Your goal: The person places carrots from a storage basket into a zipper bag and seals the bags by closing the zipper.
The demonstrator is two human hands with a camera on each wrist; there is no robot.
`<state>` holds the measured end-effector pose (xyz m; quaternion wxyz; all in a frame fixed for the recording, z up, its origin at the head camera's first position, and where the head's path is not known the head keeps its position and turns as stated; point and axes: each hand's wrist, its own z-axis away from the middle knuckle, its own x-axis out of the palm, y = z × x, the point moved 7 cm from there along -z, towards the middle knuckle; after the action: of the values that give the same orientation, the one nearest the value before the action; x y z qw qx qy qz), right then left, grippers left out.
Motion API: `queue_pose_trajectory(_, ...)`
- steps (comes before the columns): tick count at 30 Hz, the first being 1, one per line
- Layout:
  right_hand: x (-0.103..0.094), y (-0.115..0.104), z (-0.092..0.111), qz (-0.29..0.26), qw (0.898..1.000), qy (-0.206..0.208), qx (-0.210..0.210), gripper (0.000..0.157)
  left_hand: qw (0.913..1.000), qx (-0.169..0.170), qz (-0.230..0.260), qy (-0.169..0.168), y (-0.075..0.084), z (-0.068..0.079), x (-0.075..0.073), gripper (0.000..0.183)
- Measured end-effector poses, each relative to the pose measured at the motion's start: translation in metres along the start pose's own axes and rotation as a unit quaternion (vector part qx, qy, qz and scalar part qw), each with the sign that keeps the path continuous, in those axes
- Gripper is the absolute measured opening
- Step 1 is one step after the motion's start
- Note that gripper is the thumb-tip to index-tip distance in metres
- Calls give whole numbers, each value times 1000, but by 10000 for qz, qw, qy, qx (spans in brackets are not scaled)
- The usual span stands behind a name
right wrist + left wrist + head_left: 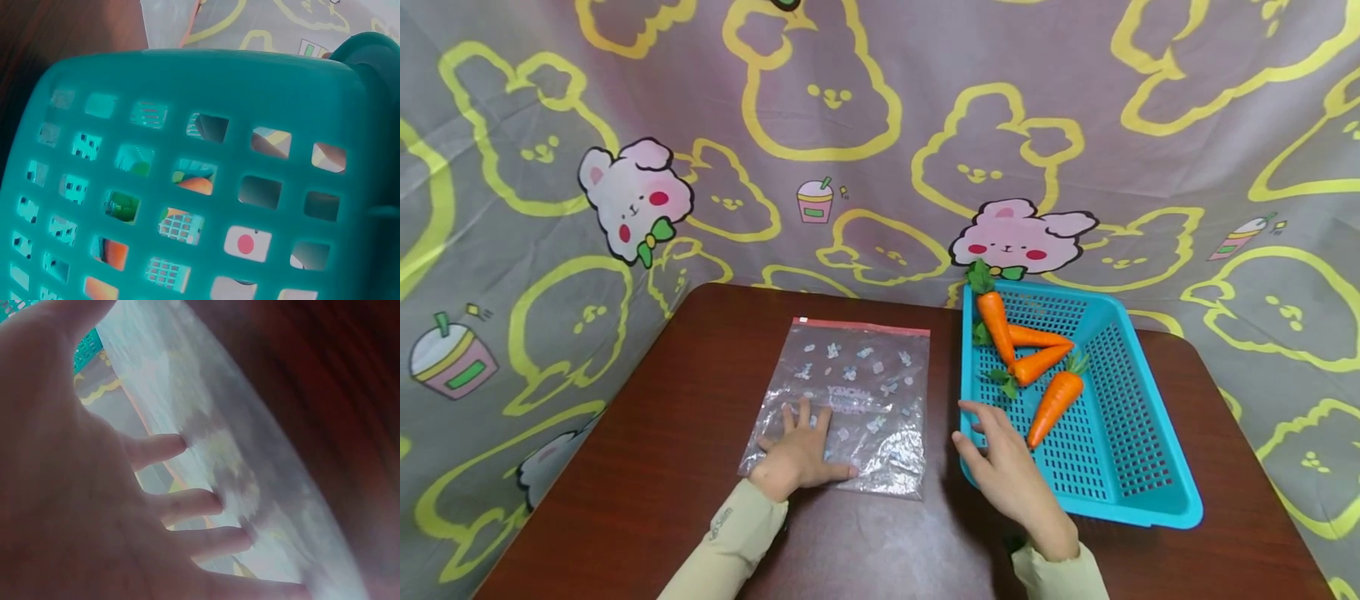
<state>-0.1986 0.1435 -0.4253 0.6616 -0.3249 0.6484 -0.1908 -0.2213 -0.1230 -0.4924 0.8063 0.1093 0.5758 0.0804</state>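
Observation:
A clear zip bag (880, 400) with small printed figures and a red top strip lies flat on the table. My left hand (801, 454) rests on its lower left part, fingers spread and straight. Up close in the left wrist view, the fingertips (206, 501) touch the bag's film. At the near left side of a blue plastic basket (1157, 400) is my right hand (1011, 475), its fingers loosely bent and nothing held. Whether it touches the rim cannot be told. Several orange carrots (1054, 408) with green tops lie inside the basket, one leaning near its back left corner.
The dark brown table (700, 375) carries the bag in the middle and the basket on the right. A grey cloth (865, 75) with yellow rabbit outlines hangs behind and at both sides. In the right wrist view, the basket's perforated wall (206, 81) fills most of the picture.

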Motion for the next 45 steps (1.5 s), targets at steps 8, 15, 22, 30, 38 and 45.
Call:
queue_pose_trajectory(8,0,0,0,-11,10000,52,-42,48,9998,-52,-137,-94,4,9,6,111)
queue_pose_trajectory(15,0,1,1,-15,10000,45,-36,48,9999,-90,-102,-96,7,16,9,111)
queue_pose_trajectory(22,0,1,1,16,10000,15,-28,49,9998,-52,-147,-88,9,21,12,110)
queue_pose_trajectory(30,0,0,2,35,10000,23,-12,48,9997,-47,-239,-74,11,27,13,109)
queue_pose_trajectory(38,0,1,1,95,9999,83,-11,48,9998,-53,-199,-46,11,29,16,107)
queue_pose_trajectory(45,0,0,0,95,9997,182,-125,48,9999,127,-47,-69,9,26,11,98)
